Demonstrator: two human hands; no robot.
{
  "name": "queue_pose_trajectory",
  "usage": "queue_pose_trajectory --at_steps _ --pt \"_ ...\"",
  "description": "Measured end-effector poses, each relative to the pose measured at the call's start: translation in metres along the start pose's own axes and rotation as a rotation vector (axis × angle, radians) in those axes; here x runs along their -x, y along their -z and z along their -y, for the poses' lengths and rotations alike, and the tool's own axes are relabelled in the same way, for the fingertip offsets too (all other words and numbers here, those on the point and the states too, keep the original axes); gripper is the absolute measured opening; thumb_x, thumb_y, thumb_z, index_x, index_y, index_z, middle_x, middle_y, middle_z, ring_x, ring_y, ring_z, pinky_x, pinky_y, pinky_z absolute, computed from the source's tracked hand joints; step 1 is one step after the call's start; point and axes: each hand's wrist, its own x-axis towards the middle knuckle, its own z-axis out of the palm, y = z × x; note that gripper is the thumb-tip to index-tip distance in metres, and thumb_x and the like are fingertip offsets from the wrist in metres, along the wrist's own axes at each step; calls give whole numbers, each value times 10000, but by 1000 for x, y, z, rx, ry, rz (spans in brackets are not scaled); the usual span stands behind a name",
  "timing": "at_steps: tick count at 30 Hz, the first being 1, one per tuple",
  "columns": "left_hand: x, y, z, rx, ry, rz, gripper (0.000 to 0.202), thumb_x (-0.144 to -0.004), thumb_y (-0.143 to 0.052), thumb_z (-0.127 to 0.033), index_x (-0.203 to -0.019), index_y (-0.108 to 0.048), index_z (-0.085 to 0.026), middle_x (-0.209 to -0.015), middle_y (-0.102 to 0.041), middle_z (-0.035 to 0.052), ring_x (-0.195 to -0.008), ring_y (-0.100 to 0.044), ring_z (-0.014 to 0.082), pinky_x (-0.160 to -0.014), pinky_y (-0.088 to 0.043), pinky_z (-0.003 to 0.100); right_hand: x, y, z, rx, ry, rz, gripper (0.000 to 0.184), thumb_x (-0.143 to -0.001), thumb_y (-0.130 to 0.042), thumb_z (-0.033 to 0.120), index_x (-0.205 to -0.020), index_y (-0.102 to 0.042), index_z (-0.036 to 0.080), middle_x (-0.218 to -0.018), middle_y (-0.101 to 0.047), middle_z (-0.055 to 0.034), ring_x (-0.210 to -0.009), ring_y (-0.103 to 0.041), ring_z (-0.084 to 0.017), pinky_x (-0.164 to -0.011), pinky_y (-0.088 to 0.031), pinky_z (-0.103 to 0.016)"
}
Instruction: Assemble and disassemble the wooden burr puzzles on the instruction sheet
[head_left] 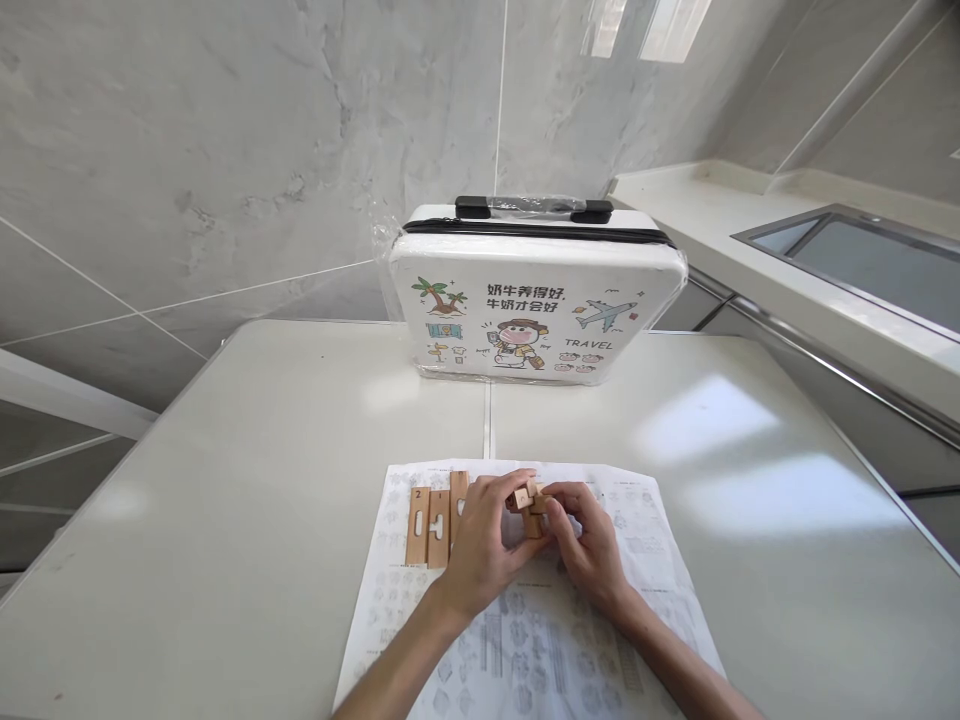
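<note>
Both my hands meet over a printed instruction sheet [525,640] on a white table [262,480]. My left hand [484,545] and my right hand [589,540] are both closed around a small cluster of interlocked wooden puzzle pieces [527,505], held just above the paper. To the left of my left hand, three flat notched wooden bars [435,525] lie side by side on the sheet, one marked with a number. My left hand's knuckles partly cover the rightmost bar.
A white case [536,295] with cartoon travel prints and a black handle stands upright at the table's far edge, wrapped in clear plastic. A marble-look wall rises behind it. A white counter with a sunken sink [862,250] runs along the right.
</note>
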Motion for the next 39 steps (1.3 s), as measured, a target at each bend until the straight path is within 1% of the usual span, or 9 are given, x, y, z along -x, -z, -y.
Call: queue_pose_trajectory --at_steps 3,14,17,20,23,27,31,35,39 --pt "-1 0 0 -2 12 17 692 -888 -829 -304 -1487 -493 -390 -1305 -658 68 -1227 -609 294 -1032 -556 477 1 0 2 -12 7 19 193 -1056 -566 419 -1039 -657 250 -862 -739 -58 -738 -675 -230 -641 -499 -341" --pt "0 -1 0 -31 3 44 682 -917 -810 -314 -1492 -448 -364 -1349 -666 45 -1212 -629 255 -1047 -549 451 0 2 -3 38 81 46 181 -1080 -528 390 -1084 -623 236 -827 -728 -33 -722 -685 -202 -637 -521 -303" --pt "1 -1 1 -7 -4 31 698 -902 -827 -323 -1491 -454 -366 -1384 -653 46 -1246 -624 256 -1065 -546 453 0 2 -2 1 46 45 224 -1084 -505 431 -1128 -615 241 -760 -681 -3 -651 -637 -186 -610 -506 -293" --pt "1 -2 3 66 -7 -10 732 -852 -874 -364 -1468 -480 -365 -1439 -625 54 -1300 -607 274 -1112 -519 478 -2 3 -1 -65 -50 27 311 -1108 -411 479 -1211 -588 245 -660 -545 49 -548 -512 -163 -537 -450 -273" --pt "1 -3 4 180 21 -31 743 -821 -893 -414 -1450 -502 -351 -1442 -624 75 -1319 -607 299 -1123 -510 501 -6 4 2 -99 -139 59 376 -1118 -349 510 -1255 -574 242 -663 -507 52 -554 -480 -165 -545 -444 -278" --pt "2 -4 4 294 109 -49 748 -792 -905 -458 -1423 -526 -327 -1433 -625 97 -1318 -608 319 -1114 -515 502 -10 5 5 -74 -148 184 399 -1106 -377 537 -1146 -625 227 -658 -552 31 -579 -515 -178 -567 -442 -291" --pt "2 -4 2 326 134 -30 764 -764 -925 -463 -1408 -541 -318 -1422 -626 99 -1270 -621 309 -1083 -524 476 -11 5 3 -26 -150 192 437 -1089 -396 580 -987 -620 219 -681 -582 14 -566 -485 -166 -555 -409 -290" --pt "1 -3 0 292 110 -2 750 -774 -922 -447 -1413 -549 -325 -1394 -630 92 -1183 -634 283 -1053 -523 463 -11 5 -3 -10 -130 192 492 -1088 -373 601 -808 -536 232 -643 -534 20 -573 -468 -164 -564 -394 -288" --pt "2 -3 -1 264 103 30 731 -801 -905 -433 -1431 -546 -339 -1399 -617 96 -1208 -611 291 -1069 -505 478 -11 6 -5 -28 -146 171 511 -1088 -377 602 -724 -430 247 -614 -486 33 -553 -436 -155 -550 -370 -283"
